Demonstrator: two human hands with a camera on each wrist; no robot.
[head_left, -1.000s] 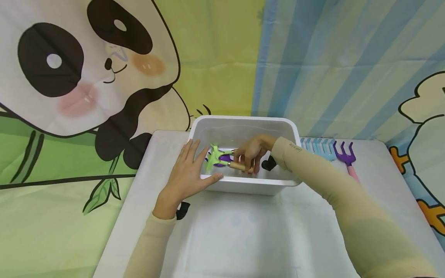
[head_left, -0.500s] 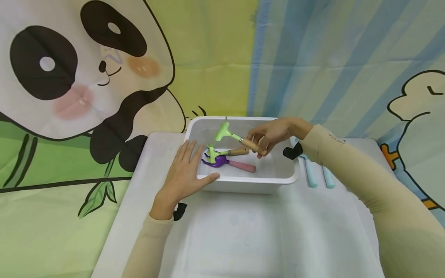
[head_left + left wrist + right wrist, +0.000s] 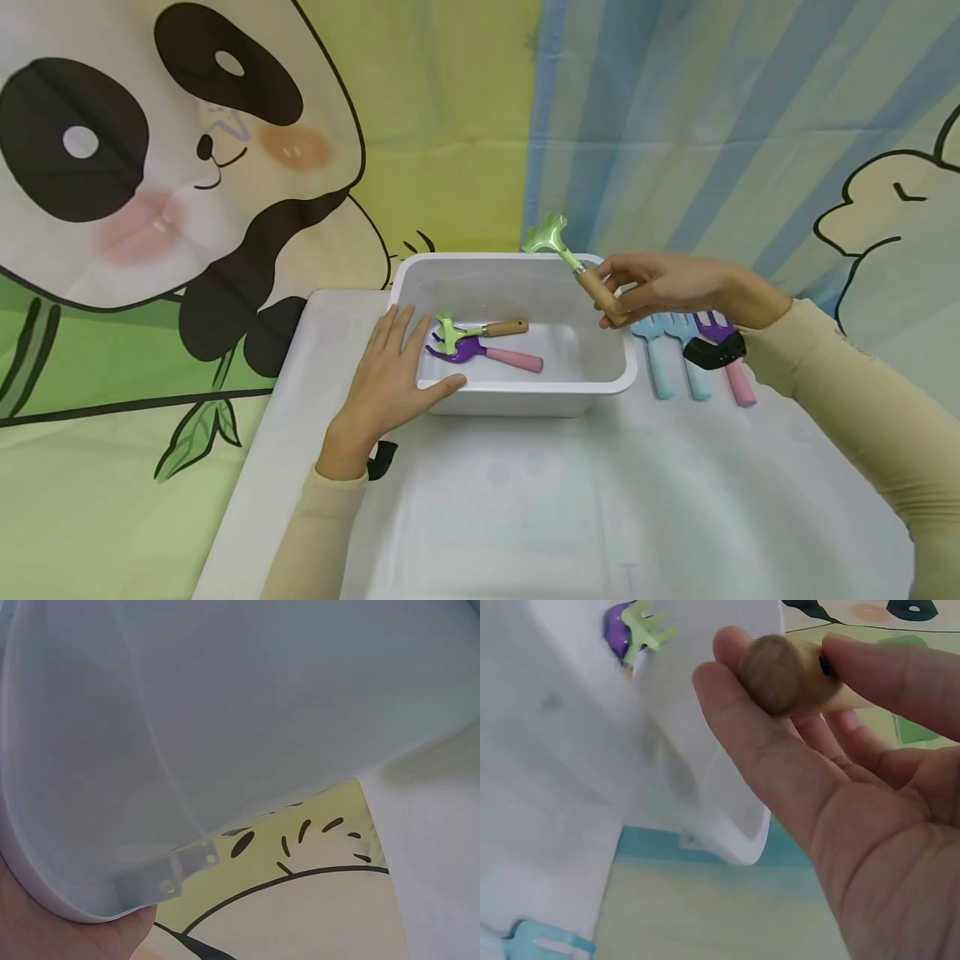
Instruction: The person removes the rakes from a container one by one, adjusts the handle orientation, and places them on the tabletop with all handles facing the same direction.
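Observation:
My right hand [image 3: 663,287] pinches the wooden handle of a small green hand rake [image 3: 599,293] above the right rim of a white plastic bin [image 3: 517,400]. The rake's green head points up and to the left. In the right wrist view, thumb and fingers close round the handle's rounded end [image 3: 780,675]. My left hand [image 3: 386,375] rests on the bin's left rim with its fingers straight and spread. Inside the bin lie another green rake with a wooden handle [image 3: 506,327] and a purple hand fork with a pink handle [image 3: 513,359], side by side and partly overlapping.
Right of the bin, two light blue hand forks [image 3: 659,367] and a purple fork with a pink handle [image 3: 740,385] lie in a row on the white table [image 3: 495,508]. A printed panda curtain [image 3: 450,125] hangs behind the table.
My right hand has lifted one green rake out of the bin and carried it up and right, over the rim. My left hand has stayed on the bin's left rim.

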